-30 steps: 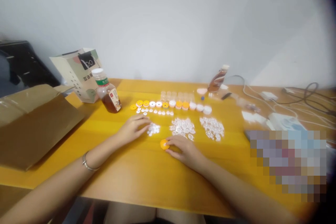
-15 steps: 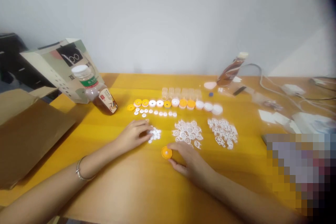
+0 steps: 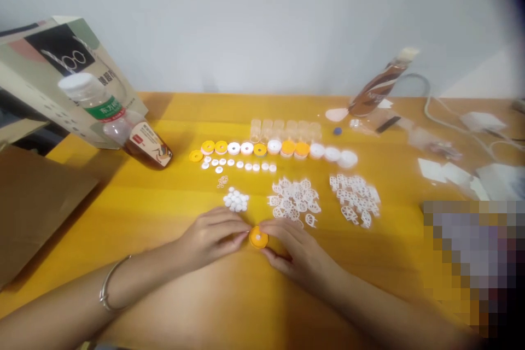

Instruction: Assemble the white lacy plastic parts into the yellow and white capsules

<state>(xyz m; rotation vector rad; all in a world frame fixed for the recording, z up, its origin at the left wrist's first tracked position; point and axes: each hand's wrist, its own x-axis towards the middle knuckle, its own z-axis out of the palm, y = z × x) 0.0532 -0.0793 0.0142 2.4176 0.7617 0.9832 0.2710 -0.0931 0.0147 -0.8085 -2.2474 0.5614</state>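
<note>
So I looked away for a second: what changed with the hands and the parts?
The left hand left the pile of small white discs and came to the orange cap, which the right hand kept holding. The piles and rows stayed put.

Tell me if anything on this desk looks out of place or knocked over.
One orange cap sits slightly off the left end of the cap row. Otherwise nothing is spilled; both hands meet at an orange disc.
</note>
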